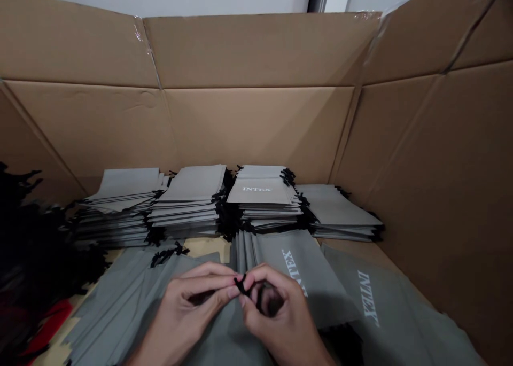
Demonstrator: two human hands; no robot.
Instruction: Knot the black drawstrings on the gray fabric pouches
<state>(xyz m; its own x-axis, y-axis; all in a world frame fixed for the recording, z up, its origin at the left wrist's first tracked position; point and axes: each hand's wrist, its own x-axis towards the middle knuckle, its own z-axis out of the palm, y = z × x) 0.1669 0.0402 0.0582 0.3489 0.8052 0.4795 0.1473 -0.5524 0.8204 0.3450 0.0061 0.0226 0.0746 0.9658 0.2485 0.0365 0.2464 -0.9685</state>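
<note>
One black cord (242,285) is pinched by the nearly closed left grip (192,304) and right grip (286,320); grey pouch stacks (196,184) line a cardboard wall (256,123).

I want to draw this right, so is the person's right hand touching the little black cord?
Touching. The head view shows the right hand with its thumb and finger pinching the black cord.

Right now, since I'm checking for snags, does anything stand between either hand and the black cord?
Nothing visible does: the left hand and right hand both pinch the black cord directly. The gray stacks stand farther back, beyond the hands.
</note>
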